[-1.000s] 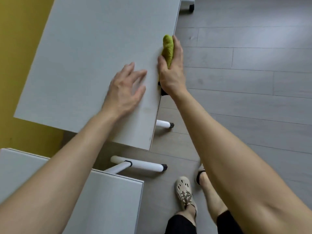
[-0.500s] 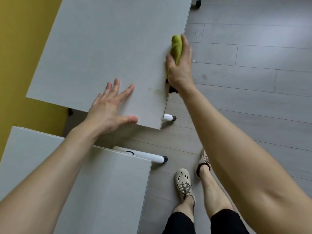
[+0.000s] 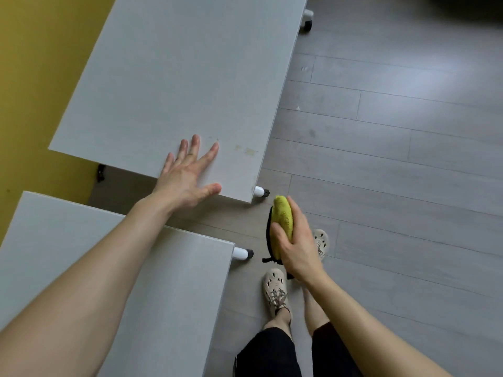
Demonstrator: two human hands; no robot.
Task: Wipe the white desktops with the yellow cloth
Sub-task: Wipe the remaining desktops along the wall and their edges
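Right hand (image 3: pixel 298 240) clenches yellow cloth (image 3: pixel 283 220) off-desk; stained far desktop (image 3: pixel 177 85) at 11 o'clock; left hand (image 3: pixel 187 172) flat, released.

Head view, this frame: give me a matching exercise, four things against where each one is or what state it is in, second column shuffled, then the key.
Things:
1. left hand
2. yellow cloth
3. yellowish stains
4. near desktop

Places or states:
A. held bunched in the right hand, off the desks, above the floor
B. on the far desktop, near its right edge
C. fingers spread, flat on the far desktop's near corner
D. under the left forearm, at the lower left

Pairs: 1-C, 2-A, 3-B, 4-D
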